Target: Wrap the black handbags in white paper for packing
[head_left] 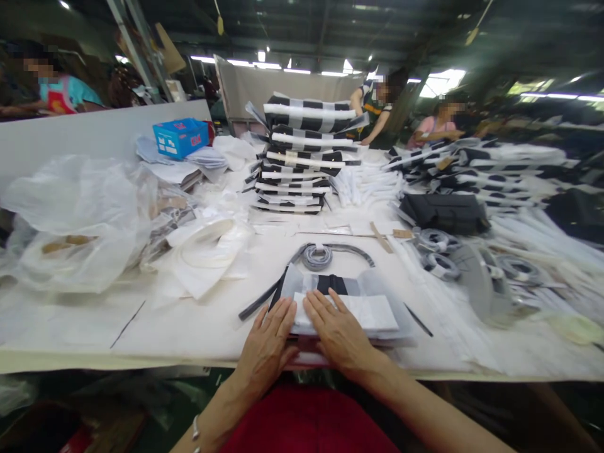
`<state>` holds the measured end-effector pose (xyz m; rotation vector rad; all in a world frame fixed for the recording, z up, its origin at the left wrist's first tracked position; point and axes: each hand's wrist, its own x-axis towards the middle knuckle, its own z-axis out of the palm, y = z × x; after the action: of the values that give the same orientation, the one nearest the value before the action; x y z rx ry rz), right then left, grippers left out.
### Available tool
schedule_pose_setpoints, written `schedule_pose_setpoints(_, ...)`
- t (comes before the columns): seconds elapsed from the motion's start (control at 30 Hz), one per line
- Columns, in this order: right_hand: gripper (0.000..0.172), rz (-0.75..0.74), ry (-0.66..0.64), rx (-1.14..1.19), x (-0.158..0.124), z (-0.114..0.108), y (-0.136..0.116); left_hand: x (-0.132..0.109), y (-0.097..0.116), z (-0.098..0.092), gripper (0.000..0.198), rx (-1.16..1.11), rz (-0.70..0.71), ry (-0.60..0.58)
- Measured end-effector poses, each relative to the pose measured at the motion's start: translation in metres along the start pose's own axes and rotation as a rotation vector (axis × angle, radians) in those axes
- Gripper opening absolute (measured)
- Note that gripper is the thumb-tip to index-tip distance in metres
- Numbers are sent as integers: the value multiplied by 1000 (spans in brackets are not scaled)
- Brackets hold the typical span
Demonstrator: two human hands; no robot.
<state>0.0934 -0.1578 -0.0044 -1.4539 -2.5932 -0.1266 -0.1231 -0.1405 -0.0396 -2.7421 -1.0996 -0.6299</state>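
Observation:
Both my hands lie flat on a white folded sheet [372, 313] near the table's front edge. My left hand [271, 333] presses on its left end, fingers together and stretched out. My right hand [337, 327] rests across its middle with fingers extended. Beneath the sheet is a translucent wrap around something with a dark band [333, 284]; the rest of its contents is hidden. A dark strap [259, 301] runs out to the left and curves behind the wrap. Just beyond sits a coiled grey strap [317, 257] with a white band.
A tall stack of black-and-white wrapped bundles [292, 157] stands ahead. Clear plastic bags [80, 220] and a blue box [183, 137] are at left. On the right lie a black bag [443, 212], coiled straps [438, 265] and a grey tape dispenser [486, 283]. Several people work beyond.

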Motion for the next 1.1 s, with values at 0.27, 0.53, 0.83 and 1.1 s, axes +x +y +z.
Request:
schedule_pose_setpoints(0.27,81,60,43,-38,-15,-19,-3,-1,-14,12,77,9,84,136)
schedule_pose_setpoints(0.53,79,315,236,-137,-87,-27,28,28,18,-24,74,119,89,131)
schedule_pose_setpoints(0.83,60,308,289,-43,-98,-11,40,31,25,2,67,212,193,79)
schedule_pose_setpoints(1.1,59,354,334,6,-115,-11,55,45,40,7,71,171,216,136)
